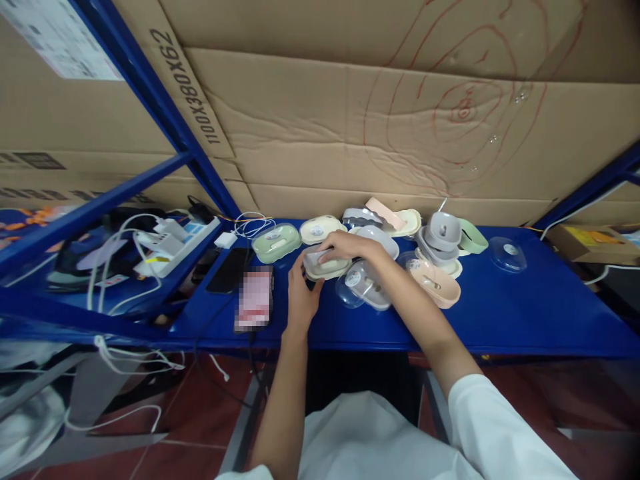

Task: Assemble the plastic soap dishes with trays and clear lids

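Note:
A cream oval dish (327, 269) with a clear lid over it rests at the middle of the blue table. My left hand (303, 293) grips its left end, thumb at the near edge and fingers along the side. Reaching over from the right, my right hand (345, 247) has its fingers on top of the lid. Just behind stands a cream dish (320, 229), and a green dish (277, 243) lies to the left. A grey dish (373, 285) with a clear lid (350, 293) beside it is right of my hands.
A peach dish (434, 283), stacked grey dishes (444, 232) and a clear lid (509, 254) lie to the right. On the left are a black phone (228, 270), a pink-screened phone (255, 298) and a power strip (185, 243). Cardboard (320, 120) stands behind the blue table (515, 320).

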Demonstrator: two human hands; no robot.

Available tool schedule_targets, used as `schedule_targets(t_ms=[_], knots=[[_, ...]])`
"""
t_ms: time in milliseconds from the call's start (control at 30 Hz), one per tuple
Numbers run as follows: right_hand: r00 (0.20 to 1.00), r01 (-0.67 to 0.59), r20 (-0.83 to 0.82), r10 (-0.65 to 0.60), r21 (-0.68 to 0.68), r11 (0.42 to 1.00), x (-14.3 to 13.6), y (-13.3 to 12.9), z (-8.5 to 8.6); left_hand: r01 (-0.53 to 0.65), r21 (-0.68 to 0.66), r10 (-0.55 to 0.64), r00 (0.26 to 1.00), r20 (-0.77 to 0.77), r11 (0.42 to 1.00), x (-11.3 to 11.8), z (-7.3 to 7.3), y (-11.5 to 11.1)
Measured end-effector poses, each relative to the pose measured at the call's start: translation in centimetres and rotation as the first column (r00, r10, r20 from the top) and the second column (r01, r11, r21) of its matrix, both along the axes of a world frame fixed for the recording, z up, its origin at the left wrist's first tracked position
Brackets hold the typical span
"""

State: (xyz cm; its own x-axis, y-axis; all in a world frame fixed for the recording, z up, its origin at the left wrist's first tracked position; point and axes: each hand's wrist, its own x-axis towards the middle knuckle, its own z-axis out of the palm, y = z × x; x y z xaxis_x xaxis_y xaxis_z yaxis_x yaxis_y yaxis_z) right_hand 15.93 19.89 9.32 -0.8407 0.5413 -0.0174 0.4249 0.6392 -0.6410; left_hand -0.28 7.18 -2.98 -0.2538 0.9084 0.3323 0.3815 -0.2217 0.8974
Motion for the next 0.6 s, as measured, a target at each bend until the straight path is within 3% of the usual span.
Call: schedule_targets(t_ms=[100,233,300,367,400,500,600], knots=[[0.997,0.076,-0.038,-0.072,0.128,0.989,1.0,-0.4,1.6,-0.04,0.041,0.045,0.99,-0.134,0.998,-0.4,0.8,-0.5],[0.963,0.251,0.023,-0.268,0.281,0.926,3.4,-1.3,4.3,-0.014,0.086,0.05,0.898,-0.437,0.996,-3.5,4.4,1.5],[0.914,0.338,0.092,-0.394,0.364,0.868,4.8,-1.8,5.4,-0.128,-0.035,0.08,0.791,-0.607,0.991,-5.6,6.7,4.0],[0.851,0.42,0.145,-0.504,0.389,0.82,6.7,-2.2,6.3,-0.267,-0.239,-0.004,0.658,-0.753,0.934,-7.5,8.5,7.0],[0.815,0.467,0.162,-0.557,0.384,0.796,7.8,-2.3,6.7,-0.286,-0.279,-0.033,0.642,-0.766,0.917,-8.2,9.2,8.4],[0.684,0.631,0.14,-0.716,0.378,0.677,11.6,-2.4,7.6,-0.287,-0.365,-0.117,0.623,-0.773,0.885,-9.2,10.2,11.7],[0.538,0.765,-0.014,-0.843,0.429,0.481,15.2,-2.0,7.9,-0.281,-0.418,-0.168,0.622,-0.765,0.864,-9.4,10.0,13.5]])
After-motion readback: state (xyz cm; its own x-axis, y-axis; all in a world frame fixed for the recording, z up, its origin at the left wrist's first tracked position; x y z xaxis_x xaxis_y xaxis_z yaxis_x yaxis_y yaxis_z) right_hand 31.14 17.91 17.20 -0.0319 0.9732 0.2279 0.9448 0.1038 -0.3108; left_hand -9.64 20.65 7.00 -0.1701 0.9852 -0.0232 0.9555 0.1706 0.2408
